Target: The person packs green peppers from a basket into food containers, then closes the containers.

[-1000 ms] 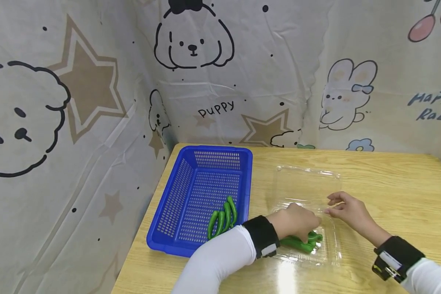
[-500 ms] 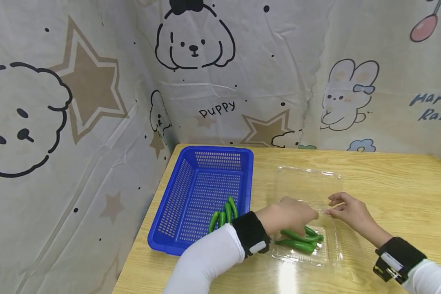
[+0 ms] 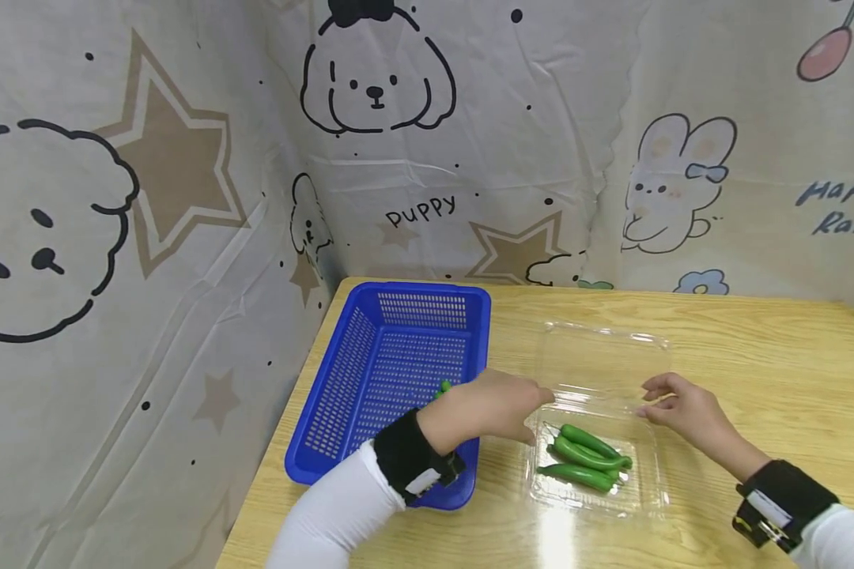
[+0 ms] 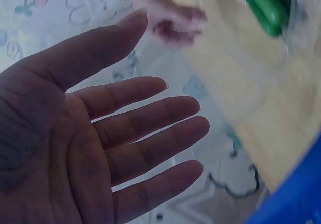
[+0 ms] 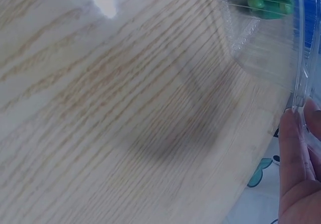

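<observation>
Several green chili peppers (image 3: 587, 457) lie in the base of a clear plastic clamshell box (image 3: 642, 491), whose lid (image 3: 605, 356) is folded back on the table. My right hand (image 3: 690, 415) pinches the box's rim at its right side, between thumb and fingers (image 5: 291, 143) in the right wrist view. Between box and basket hovers my left hand (image 3: 494, 407), holding nothing. Its fingers are spread and nearly straight in the left wrist view. More green chili peppers (image 3: 444, 386) are in the blue basket (image 3: 301, 468), mostly hidden behind the left hand and forearm.
The basket stands on the left part of the wooden table (image 3: 754, 356), close to the box. A printed cloth curtain (image 3: 413, 174) hangs behind the table and along its left side. Light glares on the wood in front of the box.
My left hand has let go of a chili pepper in the box and moved left toward the basket, uncovering the peppers in the box. The right hand and box have shifted slightly right.
</observation>
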A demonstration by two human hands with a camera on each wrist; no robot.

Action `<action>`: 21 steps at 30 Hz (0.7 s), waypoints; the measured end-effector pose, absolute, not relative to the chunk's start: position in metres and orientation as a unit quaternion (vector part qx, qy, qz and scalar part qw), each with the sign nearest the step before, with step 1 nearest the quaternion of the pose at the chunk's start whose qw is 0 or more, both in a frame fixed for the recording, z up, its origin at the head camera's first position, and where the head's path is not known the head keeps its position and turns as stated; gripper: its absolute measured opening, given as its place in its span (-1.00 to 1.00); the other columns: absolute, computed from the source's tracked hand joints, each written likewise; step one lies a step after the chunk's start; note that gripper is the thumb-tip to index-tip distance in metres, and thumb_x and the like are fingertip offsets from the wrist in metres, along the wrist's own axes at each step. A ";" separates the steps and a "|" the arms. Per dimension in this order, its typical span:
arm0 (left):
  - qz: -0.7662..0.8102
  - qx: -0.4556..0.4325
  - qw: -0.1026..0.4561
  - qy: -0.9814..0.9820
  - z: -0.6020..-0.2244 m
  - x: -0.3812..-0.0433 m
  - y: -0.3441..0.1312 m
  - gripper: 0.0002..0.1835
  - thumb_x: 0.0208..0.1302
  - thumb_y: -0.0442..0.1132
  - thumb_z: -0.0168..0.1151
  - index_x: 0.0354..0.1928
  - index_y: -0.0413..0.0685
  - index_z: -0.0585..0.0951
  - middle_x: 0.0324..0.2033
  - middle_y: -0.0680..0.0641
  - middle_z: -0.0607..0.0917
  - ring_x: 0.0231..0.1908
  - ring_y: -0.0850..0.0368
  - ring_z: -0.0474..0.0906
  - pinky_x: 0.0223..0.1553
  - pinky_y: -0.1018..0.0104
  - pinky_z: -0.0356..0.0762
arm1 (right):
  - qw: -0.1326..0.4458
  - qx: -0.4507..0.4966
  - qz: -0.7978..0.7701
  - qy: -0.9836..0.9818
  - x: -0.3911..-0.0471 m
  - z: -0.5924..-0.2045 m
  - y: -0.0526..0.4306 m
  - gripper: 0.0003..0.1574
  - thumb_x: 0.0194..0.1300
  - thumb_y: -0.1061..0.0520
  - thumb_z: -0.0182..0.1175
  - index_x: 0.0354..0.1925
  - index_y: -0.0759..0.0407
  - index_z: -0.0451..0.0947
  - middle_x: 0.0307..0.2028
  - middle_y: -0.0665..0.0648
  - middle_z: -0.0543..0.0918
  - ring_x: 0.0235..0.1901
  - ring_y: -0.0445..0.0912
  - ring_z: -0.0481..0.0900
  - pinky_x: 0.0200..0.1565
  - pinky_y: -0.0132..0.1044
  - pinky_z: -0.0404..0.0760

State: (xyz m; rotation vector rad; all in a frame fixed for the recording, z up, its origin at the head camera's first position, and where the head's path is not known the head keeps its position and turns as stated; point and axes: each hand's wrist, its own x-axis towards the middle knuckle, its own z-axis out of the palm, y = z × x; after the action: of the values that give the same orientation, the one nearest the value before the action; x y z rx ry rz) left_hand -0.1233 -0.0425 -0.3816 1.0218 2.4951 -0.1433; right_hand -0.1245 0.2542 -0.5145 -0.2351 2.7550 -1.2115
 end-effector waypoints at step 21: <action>0.081 0.216 0.229 0.946 -0.406 -0.148 -0.141 -0.41 0.27 0.00 0.20 0.25 -0.18 0.42 0.18 -0.14 0.52 0.21 -0.05 0.41 0.21 0.06 0.36 | 0.063 -0.080 -0.396 0.913 -0.125 -0.512 0.256 -0.49 0.11 0.18 0.35 -0.05 0.41 0.43 -0.21 0.29 0.59 -0.32 -0.01 0.64 -0.42 -0.40 0.60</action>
State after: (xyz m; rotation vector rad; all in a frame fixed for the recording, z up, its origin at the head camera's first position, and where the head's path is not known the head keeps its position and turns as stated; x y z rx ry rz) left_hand -0.1475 -0.1407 -0.4063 0.5940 2.6027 0.2216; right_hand -0.1250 0.2556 -0.5117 -0.2432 2.7568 -1.1951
